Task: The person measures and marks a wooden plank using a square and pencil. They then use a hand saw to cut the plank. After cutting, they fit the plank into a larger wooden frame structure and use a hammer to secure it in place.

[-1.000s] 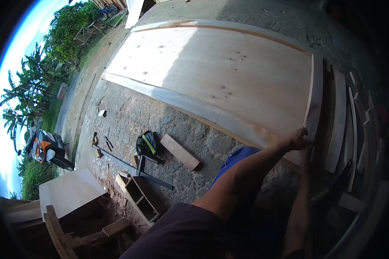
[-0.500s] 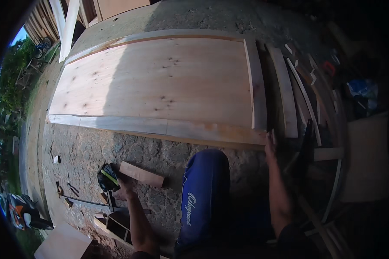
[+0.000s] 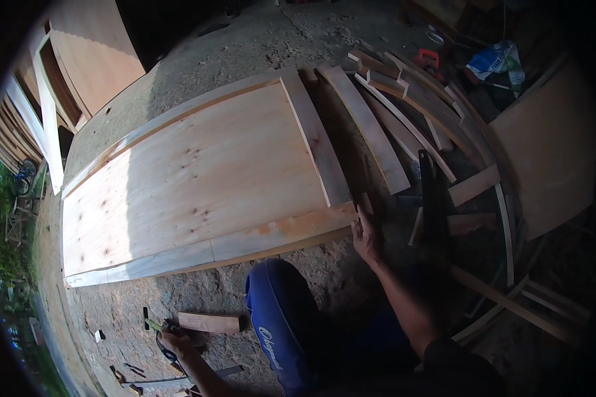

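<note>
My left hand (image 3: 172, 340) is closed around the green handle of a hammer (image 3: 154, 325), whose dark head points away from me. A black curved thing beside that hand is too dark to name. To its right on the rough ground lies a short wood block (image 3: 209, 323). My right hand (image 3: 365, 237) is at the near right corner of a large framed plywood panel (image 3: 198, 169), one finger reaching up along the corner and the others bent in. Whatever those fingers pinch is too small to make out. The panel lies flat, its pale border boards around the sheet.
Right of the panel lie loose boards (image 3: 367, 132), a dark handsaw (image 3: 430, 192) and a plywood sheet (image 3: 553, 155). A blue-and-white bag (image 3: 500, 66) and a red tool (image 3: 429, 58) are farther back. Pliers (image 3: 134, 368) and a long metal strip (image 3: 165, 382) lie at lower left.
The view has turned right, so the panel sits further left and tilted in it. My left hand still grips the hammer. The right hand's fingers, straighter before, are now bent at the corner.
</note>
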`<act>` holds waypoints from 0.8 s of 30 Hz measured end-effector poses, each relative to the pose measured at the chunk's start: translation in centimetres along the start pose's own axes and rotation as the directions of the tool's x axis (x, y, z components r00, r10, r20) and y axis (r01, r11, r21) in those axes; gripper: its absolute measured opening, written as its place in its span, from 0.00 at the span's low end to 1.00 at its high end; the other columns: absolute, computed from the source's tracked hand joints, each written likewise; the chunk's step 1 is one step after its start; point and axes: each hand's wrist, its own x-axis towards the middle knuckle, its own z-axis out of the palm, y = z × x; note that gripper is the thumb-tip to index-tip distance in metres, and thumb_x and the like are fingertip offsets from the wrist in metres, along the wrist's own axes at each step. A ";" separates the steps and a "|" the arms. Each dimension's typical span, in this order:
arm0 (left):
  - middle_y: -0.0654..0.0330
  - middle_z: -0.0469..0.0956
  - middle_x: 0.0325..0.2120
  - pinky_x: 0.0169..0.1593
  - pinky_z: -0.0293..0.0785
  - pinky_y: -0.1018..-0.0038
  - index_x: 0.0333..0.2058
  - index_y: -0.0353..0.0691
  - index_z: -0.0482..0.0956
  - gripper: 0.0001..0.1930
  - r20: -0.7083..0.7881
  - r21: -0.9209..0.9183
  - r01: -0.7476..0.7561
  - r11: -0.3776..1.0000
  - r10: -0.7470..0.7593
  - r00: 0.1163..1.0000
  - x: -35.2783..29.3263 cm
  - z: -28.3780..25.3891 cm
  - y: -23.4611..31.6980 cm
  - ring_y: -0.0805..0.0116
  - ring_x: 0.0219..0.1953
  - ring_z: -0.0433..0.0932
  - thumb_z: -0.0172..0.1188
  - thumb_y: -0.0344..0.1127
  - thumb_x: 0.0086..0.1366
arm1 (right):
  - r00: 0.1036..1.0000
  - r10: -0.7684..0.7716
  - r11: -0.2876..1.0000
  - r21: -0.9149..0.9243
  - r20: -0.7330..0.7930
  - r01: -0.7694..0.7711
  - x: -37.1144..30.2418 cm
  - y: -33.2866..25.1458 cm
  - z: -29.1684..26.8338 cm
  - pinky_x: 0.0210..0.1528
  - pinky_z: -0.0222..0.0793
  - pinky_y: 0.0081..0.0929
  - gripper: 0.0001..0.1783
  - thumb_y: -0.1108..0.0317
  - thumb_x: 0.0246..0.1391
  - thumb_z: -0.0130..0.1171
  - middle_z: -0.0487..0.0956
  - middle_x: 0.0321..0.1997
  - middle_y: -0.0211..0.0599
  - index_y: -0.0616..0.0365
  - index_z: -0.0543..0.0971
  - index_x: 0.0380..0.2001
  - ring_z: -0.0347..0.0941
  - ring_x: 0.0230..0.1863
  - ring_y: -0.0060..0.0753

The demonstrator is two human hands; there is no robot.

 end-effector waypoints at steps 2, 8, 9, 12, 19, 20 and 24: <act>0.67 0.69 0.31 0.28 0.64 0.84 0.68 0.39 0.58 0.31 0.012 -0.541 0.216 0.813 -0.249 0.968 -6.9 5.1 10.1 0.78 0.26 0.65 0.52 0.29 0.67 | 0.867 -0.397 0.905 -0.031 0.302 0.425 1.2 -6.5 0.0 0.59 0.70 0.41 0.33 0.63 0.57 0.62 0.76 0.57 0.44 0.55 0.69 0.65 0.72 0.59 0.48; 0.65 0.71 0.28 0.26 0.70 0.83 0.71 0.53 0.55 0.31 0.319 -0.675 0.258 0.691 -0.042 0.947 -12.2 12.8 20.8 0.79 0.25 0.67 0.50 0.28 0.72 | 0.817 -0.370 0.854 -0.185 0.442 0.486 3.5 -10.7 8.5 0.70 0.53 0.55 0.49 0.51 0.43 0.72 0.65 0.64 0.47 0.53 0.64 0.68 0.57 0.69 0.54; 0.65 0.72 0.28 0.26 0.69 0.84 0.71 0.52 0.54 0.31 0.385 -0.679 0.291 0.674 -0.011 0.923 -12.7 13.6 21.5 0.80 0.25 0.67 0.50 0.28 0.72 | 0.816 -0.379 0.855 -0.171 0.437 0.489 3.4 -10.6 8.6 0.70 0.53 0.54 0.49 0.51 0.43 0.73 0.65 0.65 0.47 0.53 0.65 0.67 0.58 0.68 0.54; 0.65 0.73 0.29 0.27 0.67 0.84 0.72 0.49 0.52 0.31 0.573 -0.639 0.352 0.685 0.118 0.811 -15.8 16.1 24.5 0.81 0.26 0.68 0.51 0.30 0.74 | 0.824 -0.404 0.859 -0.145 0.396 0.491 3.7 -10.3 8.3 0.71 0.54 0.50 0.49 0.52 0.40 0.75 0.65 0.64 0.47 0.54 0.67 0.65 0.59 0.68 0.52; 0.63 0.70 0.27 0.28 0.67 0.80 0.71 0.36 0.51 0.27 0.773 -0.375 -0.038 0.926 0.335 0.539 -24.3 20.8 27.3 0.79 0.26 0.66 0.46 0.33 0.78 | 0.839 -0.371 0.894 -0.090 0.398 0.438 1.4 -11.5 6.9 0.71 0.54 0.49 0.48 0.55 0.41 0.75 0.68 0.63 0.47 0.55 0.68 0.65 0.59 0.69 0.52; 0.62 0.71 0.28 0.29 0.68 0.80 0.71 0.36 0.50 0.28 0.801 -0.369 -0.088 0.925 0.365 0.475 -25.1 21.7 26.6 0.79 0.26 0.67 0.45 0.33 0.78 | 0.831 -0.381 0.895 -0.065 0.406 0.442 0.7 -11.0 6.8 0.72 0.54 0.49 0.48 0.55 0.42 0.75 0.68 0.64 0.47 0.56 0.67 0.66 0.59 0.69 0.52; 0.60 0.73 0.28 0.33 0.71 0.77 0.72 0.36 0.46 0.30 0.965 -0.190 0.436 0.880 0.086 0.247 -29.5 26.3 25.3 0.76 0.26 0.70 0.45 0.34 0.78 | 0.859 -0.037 0.650 0.665 0.510 -0.367 2.7 -8.6 4.9 0.68 0.61 0.39 0.42 0.46 0.61 0.60 0.75 0.58 0.50 0.58 0.62 0.71 0.72 0.59 0.46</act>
